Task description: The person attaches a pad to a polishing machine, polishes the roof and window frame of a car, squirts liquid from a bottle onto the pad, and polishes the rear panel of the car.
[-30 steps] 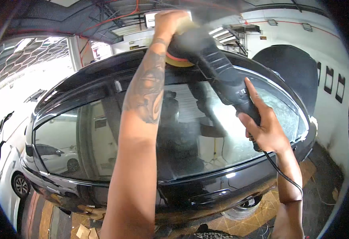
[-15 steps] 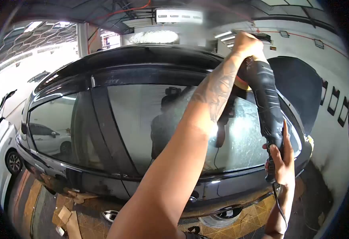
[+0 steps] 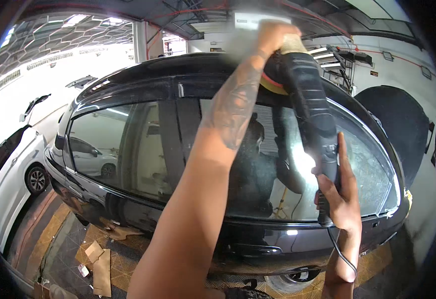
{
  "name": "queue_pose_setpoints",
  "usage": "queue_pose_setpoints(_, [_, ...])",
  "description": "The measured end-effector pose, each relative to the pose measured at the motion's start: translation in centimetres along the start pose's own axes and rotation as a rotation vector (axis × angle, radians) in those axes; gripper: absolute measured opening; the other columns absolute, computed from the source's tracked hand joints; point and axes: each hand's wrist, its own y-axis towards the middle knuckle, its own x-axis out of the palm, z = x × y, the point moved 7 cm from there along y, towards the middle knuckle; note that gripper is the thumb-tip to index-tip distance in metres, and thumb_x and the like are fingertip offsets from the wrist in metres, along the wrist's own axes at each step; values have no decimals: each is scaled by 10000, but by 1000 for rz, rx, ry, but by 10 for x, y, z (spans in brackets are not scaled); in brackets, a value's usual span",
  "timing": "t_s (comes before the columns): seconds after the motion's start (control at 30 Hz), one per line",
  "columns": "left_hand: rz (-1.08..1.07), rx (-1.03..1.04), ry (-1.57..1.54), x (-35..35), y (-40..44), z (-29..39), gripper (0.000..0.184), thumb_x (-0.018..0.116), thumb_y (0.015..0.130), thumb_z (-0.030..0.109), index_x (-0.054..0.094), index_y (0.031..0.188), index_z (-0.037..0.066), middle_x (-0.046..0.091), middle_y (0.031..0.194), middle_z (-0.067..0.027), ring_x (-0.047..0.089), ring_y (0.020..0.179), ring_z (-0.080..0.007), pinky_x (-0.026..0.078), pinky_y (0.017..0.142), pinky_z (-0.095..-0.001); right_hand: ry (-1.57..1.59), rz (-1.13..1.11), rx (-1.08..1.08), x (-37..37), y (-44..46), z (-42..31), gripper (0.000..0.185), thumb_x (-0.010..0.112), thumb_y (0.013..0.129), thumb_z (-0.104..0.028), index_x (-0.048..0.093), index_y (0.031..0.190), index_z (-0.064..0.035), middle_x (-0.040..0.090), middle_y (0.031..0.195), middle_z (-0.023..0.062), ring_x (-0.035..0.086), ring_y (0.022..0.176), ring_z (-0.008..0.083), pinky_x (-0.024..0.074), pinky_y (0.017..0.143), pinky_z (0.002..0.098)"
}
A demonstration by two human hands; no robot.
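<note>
A black corded polisher (image 3: 310, 94) with a red and yellow pad (image 3: 274, 85) is held against the upper side of a glossy black car (image 3: 188, 87), at the roof edge above the window (image 3: 258, 164). My left hand (image 3: 279, 36) is wrapped round the polisher's head at the top. Lower down, my right hand (image 3: 341, 197) grips the rear handle, its index finger stretched along the body. A cable runs from the handle past my right wrist. Whitish haze marks the window glass near its right end.
At the left stands a white car (image 3: 13, 174). Cardboard pieces (image 3: 102, 271) lie on the floor at the lower left. A dark covered shape (image 3: 395, 129) is beyond the black car's right end, beside the white wall (image 3: 417, 209).
The polisher and both hands first went right along the car, then came partway back left in the view. The camera view shifted too. Both hands kept their hold.
</note>
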Motion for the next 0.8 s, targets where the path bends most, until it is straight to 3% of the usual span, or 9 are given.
queue_pose_setpoints(0.1, [34, 97, -96, -62, -22, -28, 241, 657, 843, 225, 777, 1039, 150, 753, 1044, -89, 727, 897, -239, 556, 834, -356, 37, -107, 52, 46, 11, -23, 838, 615, 902, -60, 177, 1615, -119, 634, 1010, 74, 548, 632, 92, 480, 573, 248])
queue_pose_setpoints(0.17, [-27, -49, 6, -99, -31, -45, 258, 679, 853, 251, 771, 1054, 118, 753, 1044, -101, 723, 898, -231, 553, 854, -360, 28, -142, 19, 72, 18, -29, 835, 625, 916, -53, 175, 1616, -128, 621, 969, 64, 550, 648, 100, 487, 595, 253])
queue_pose_setpoints(0.3, [-23, -652, -561, -162, -59, -94, 279, 573, 941, 168, 724, 1107, 2, 733, 1087, -126, 709, 961, -218, 554, 909, -329, -265, -65, -430, 107, 36, -44, 873, 648, 916, -37, 157, 1623, -184, 596, 1099, 88, 549, 736, 108, 507, 649, 267])
queue_pose_setpoints(0.33, [23, -791, -687, -180, -68, -85, 285, 567, 944, 155, 706, 1121, -21, 729, 1083, -144, 710, 945, -230, 566, 887, -337, -58, -181, -319, 119, 41, -44, 877, 645, 923, -45, 126, 1621, -163, 590, 1150, 113, 557, 760, 124, 511, 681, 277])
queue_pose_setpoints(0.4, [-24, -701, -677, -210, -78, -106, 293, 591, 937, 164, 688, 1119, -44, 721, 1046, -169, 714, 915, -243, 587, 826, -337, 368, -410, -103, 151, 45, -51, 890, 637, 938, -63, 64, 1617, -121, 579, 1252, 164, 573, 809, 154, 519, 744, 296])
queue_pose_setpoints(0.47, [52, -833, -748, -228, -83, -92, 304, 593, 940, 180, 657, 1114, -61, 709, 983, -174, 713, 868, -260, 600, 772, -348, 593, -500, 2, 171, 48, -57, 899, 634, 946, -71, 33, 1615, -100, 574, 1303, 189, 582, 834, 170, 523, 776, 306])
queue_pose_setpoints(0.5, [21, -840, -626, -241, -88, -118, 271, 598, 936, 158, 678, 1105, -38, 713, 1027, -149, 710, 895, -241, 582, 828, -338, 724, -527, 27, 177, 49, -60, 893, 622, 937, -35, 53, 1619, -121, 582, 1125, 137, 587, 793, 161, 510, 752, 304])
queue_pose_setpoints(0.57, [113, -1115, -886, -240, -96, -127, 261, 618, 927, 138, 654, 1117, -36, 712, 1054, -138, 708, 906, -255, 593, 845, -362, 819, -536, 25, 188, 51, -63, 889, 611, 931, 7, 76, 1624, -149, 589, 898, 75, 590, 748, 149, 485, 716, 296])
queue_pose_setpoints(0.8, [33, -1072, -890, -221, -83, -116, 230, 621, 918, 124, 619, 1076, -43, 695, 1029, -161, 708, 887, -300, 612, 801, -417, 894, -513, 45, 179, 46, -64, 881, 632, 949, -31, 75, 1622, -139, 593, 898, 73, 592, 756, 140, 487, 723, 294])
